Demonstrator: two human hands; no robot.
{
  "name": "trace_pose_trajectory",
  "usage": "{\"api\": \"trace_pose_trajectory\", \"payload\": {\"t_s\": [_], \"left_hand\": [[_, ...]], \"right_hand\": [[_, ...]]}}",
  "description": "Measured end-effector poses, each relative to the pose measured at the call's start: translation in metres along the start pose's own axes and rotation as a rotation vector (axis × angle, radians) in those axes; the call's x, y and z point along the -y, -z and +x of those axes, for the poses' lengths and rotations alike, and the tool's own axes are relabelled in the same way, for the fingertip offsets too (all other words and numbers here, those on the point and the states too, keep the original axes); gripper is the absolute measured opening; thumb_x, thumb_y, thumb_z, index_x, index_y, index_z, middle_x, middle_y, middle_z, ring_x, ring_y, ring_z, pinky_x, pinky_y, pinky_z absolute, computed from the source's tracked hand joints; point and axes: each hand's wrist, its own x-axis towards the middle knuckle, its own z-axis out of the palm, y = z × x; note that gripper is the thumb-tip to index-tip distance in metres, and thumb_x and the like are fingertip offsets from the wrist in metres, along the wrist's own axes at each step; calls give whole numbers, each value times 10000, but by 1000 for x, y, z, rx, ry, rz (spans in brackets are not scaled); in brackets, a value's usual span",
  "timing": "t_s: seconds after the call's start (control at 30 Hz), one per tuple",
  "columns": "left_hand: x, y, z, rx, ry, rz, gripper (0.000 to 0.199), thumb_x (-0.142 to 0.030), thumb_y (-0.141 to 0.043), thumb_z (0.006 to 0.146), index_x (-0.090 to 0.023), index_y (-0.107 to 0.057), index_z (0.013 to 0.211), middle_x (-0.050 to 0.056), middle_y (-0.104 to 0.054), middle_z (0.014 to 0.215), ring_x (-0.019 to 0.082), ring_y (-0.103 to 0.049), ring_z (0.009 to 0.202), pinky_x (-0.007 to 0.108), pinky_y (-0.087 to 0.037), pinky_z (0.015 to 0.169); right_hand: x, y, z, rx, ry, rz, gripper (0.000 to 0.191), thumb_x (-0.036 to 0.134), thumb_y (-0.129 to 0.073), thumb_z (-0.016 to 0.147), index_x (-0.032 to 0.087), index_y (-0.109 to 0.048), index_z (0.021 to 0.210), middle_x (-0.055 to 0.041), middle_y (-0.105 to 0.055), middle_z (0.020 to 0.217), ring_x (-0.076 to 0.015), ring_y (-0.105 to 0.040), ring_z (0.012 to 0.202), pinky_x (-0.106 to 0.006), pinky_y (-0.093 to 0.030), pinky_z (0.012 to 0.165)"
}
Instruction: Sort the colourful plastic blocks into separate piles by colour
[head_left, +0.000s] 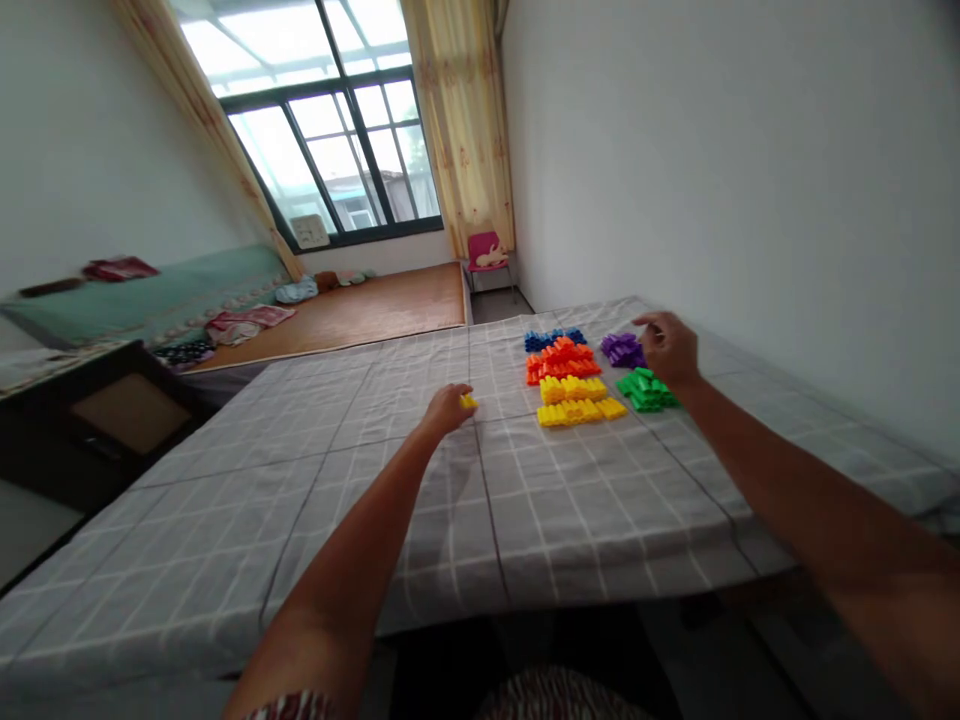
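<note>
My left hand (448,408) is closed on a small yellow plastic piece (469,401), low over the checked cloth and left of the coloured piles. My right hand (670,348) hovers by the purple pieces (621,350), above and behind the green pile (646,390). Its fingers are curled together, and whatever they may hold is too small to make out. Two rows of yellow pieces (574,412) lie between my hands. Behind them sit orange-red pieces (562,364), then a blue group (541,342) at the back.
A grey checked cloth (390,510) covers the table. The white wall (720,170) runs along the right side. Past the far edge stand a bed (390,300) and a pink chair (484,245). A dark cabinet (97,430) is at the left.
</note>
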Motion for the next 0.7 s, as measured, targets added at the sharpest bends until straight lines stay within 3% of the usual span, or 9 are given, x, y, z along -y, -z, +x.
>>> {"api": "trace_pose_trajectory", "payload": {"t_s": [0.13,0.2,0.27,0.33,0.4,0.57,0.7], "left_hand": [[-54,1,12,-70,-215,-279,534,-180,-719,731,-196,-558,1240,61,-611,1091,138,-626,902,263,-569,761],[-86,-1,13,-125,-358,-395,566,-167,-707,740,-225,-527,1274,66,-579,1148,152,-610,968,286,-577,791],[-112,-5,12,-142,-445,-427,579,-158,-703,741,-235,-516,1284,76,-562,1183,173,-593,1021,314,-574,825],[-126,-10,10,-133,-483,-427,590,-160,-705,742,-232,-506,1292,87,-548,1216,193,-580,1062,350,-558,878],[-126,-14,7,-125,-492,-410,581,-194,-706,756,-226,-500,1298,99,-527,1263,219,-549,1141,400,-514,968],[-96,-20,3,-52,-439,-324,424,-230,-625,829,-209,-549,1246,109,-532,1298,238,-483,1250,450,-402,1089],[-72,-24,1,8,-316,-297,358,-215,-585,841,-197,-590,1198,116,-554,1287,237,-511,1226,453,-439,1049]], "right_hand": [[90,-27,-15,559,-19,379,252,334,-576,836,209,-666,1036,-56,-706,1010,-202,-655,829,-327,-527,750],[117,-35,-26,706,-83,577,326,414,-599,833,205,-640,1080,-58,-706,1021,-199,-661,845,-329,-539,742],[126,-36,-34,737,-156,698,370,456,-615,820,193,-624,1079,-60,-708,995,-191,-663,827,-321,-545,722],[116,-31,-38,719,-223,698,378,468,-633,799,183,-625,1047,-59,-711,936,-185,-660,779,-311,-543,684],[93,-21,-39,682,-266,585,352,454,-639,784,180,-638,1004,-57,-713,881,-188,-657,747,-304,-538,652],[28,-4,-44,652,-157,102,196,323,-614,758,186,-696,871,-56,-734,868,-199,-661,783,-295,-518,706],[16,-6,-53,723,-42,-85,185,293,-574,783,200,-718,851,-34,-744,867,-185,-659,778,-263,-484,694]]}}
